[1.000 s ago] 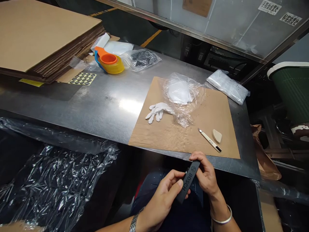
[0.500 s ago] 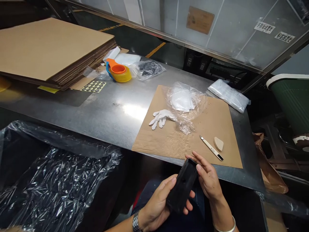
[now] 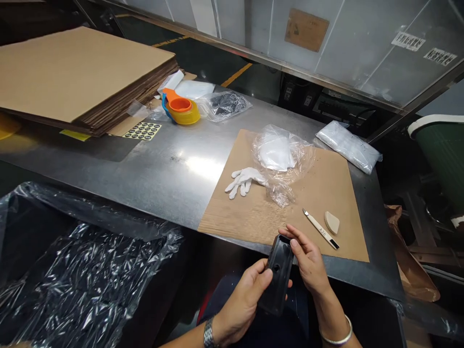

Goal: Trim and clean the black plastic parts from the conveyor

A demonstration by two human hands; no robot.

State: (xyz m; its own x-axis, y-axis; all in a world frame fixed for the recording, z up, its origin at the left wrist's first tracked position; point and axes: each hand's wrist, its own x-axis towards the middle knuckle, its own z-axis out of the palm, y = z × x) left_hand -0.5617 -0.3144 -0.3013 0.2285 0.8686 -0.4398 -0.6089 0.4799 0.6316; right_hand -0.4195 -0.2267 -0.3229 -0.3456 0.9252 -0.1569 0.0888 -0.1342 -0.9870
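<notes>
A black hollow plastic part (image 3: 276, 285) is held in front of the table edge, its open side facing up and a small dark hole inside. My left hand (image 3: 244, 299) wraps round its lower left side, thumb on the rim. At its upper end my right hand (image 3: 308, 261) grips the corner between thumb and fingers. On the brown cardboard sheet (image 3: 217, 217) beyond lie a knife marked A26 (image 3: 321, 228), a beige rounded block (image 3: 331, 223), a white glove (image 3: 244, 181) and a clear bag with white sheets (image 3: 277, 152).
A cardboard stack (image 3: 83, 72), a tape dispenser (image 3: 181, 108), a sticker sheet (image 3: 143, 131) and a wrapped white pack (image 3: 348, 145) rest on the metal table (image 3: 163, 169). Dark plastic film (image 3: 79, 270) fills the lower left. A green bin (image 3: 442, 159) stands right.
The black part has turned slightly more upright, showing more of its inside. My left thumb has moved onto its rim. The whole view has shifted slightly.
</notes>
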